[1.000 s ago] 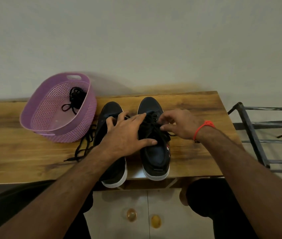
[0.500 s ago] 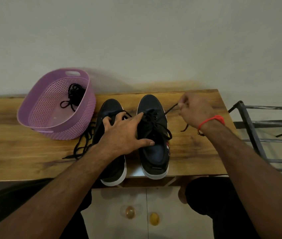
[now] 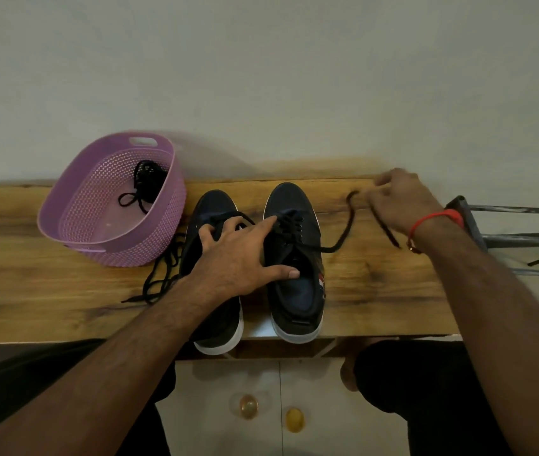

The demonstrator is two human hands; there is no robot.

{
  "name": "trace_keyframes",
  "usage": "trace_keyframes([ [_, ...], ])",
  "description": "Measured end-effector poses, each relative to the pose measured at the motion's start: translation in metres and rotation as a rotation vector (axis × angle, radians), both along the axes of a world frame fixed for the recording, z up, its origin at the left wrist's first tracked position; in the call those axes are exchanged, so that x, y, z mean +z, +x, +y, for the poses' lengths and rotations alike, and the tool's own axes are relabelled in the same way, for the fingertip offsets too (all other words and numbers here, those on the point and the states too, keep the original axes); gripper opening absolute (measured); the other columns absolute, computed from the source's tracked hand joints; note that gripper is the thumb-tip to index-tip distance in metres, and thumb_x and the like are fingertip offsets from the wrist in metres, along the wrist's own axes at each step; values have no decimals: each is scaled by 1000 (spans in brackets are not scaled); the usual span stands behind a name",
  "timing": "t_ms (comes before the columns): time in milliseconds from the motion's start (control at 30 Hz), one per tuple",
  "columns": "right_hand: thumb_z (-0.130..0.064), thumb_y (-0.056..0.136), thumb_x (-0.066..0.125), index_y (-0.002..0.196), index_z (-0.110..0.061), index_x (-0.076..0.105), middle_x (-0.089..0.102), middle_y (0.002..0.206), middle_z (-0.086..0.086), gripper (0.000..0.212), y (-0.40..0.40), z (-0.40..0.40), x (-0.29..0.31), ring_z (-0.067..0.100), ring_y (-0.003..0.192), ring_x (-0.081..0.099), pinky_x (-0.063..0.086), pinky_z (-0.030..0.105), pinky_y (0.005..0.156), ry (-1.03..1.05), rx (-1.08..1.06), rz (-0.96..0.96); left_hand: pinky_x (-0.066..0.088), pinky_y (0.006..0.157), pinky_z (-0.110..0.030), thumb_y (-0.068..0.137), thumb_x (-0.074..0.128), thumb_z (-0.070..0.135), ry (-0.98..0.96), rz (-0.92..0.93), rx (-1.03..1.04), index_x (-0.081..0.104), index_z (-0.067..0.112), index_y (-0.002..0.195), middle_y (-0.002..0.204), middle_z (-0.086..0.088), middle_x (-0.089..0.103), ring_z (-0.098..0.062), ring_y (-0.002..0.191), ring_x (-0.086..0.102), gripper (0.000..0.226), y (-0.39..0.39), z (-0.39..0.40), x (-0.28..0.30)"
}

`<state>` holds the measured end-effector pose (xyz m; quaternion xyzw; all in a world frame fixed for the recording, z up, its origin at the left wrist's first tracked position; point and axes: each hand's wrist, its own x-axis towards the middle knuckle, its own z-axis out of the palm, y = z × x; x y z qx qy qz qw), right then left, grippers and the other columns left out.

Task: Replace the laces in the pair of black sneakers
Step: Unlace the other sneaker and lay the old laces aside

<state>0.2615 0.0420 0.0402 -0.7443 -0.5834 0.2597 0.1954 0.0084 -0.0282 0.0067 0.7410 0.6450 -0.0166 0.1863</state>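
Plain wall behind a wooden counter. Two black sneakers sit side by side at the near edge, toes far. Left hand lies spread across both, likely pinning them against the tug. Right hand, blurred, pinches the right shoe's lace out rightward to unthread it. Purple basket left holds another lace.

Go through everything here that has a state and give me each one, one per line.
Right sneaker: upright, partly laced, lace pulled out sideways.
Left sneaker: upright, lace loose.
Left hand: spread open, pressing on both sneakers.
Right hand: blurred, pinching the lace.
Purple basket: upright, holding bundled black laces.
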Motion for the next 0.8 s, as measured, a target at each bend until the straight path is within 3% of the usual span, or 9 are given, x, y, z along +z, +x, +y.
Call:
trace_keyframes([
  [100,-34,99,59,138,-19,52,53,140,3,42,-24,-15,7,21,128,50,40,31,100,-69,274,-38,6,116,-59,87,48,77,14,-90,12,21,47,154,156,9,42,-20,151,14,79,-1,0,2],
  [233,-33,95,64,108,-23,68,62,112,-9,17,-44,-23,8,10,108,55,39,23,82,-23,511,-13,18,112,-59,103,43,48,206,-267,31,50,49,138,140,19,55,-16,140,33,35,1,5,2],
  [333,-35,92,69,95,-23,68,64,104,-6,12,-52,-27,-3,12,101,57,45,26,83,41,594,-73,23,105,-55,102,51,42,281,-202,18,63,46,121,130,22,59,-14,133,38,24,8,9,5],
  [433,-34,91,70,86,-28,62,62,101,-3,12,-57,-28,-9,15,96,57,51,33,85,69,639,-85,22,102,-50,100,55,44,285,-180,25,67,43,112,125,22,60,-13,129,39,17,12,12,5],
  [600,-33,93,67,87,-31,60,55,105,-5,9,-59,-26,-8,12,100,49,43,30,86,61,686,-145,23,101,-48,99,56,43,287,-214,42,67,41,109,117,20,61,-12,124,42,15,11,10,4],
  [800,-30,92,66,89,-28,60,54,104,-5,7,-57,-25,-11,17,100,52,47,33,87,37,744,-206,20,102,-48,99,56,44,292,-162,3,65,45,116,119,20,62,-12,126,40,19,15,10,9],
])
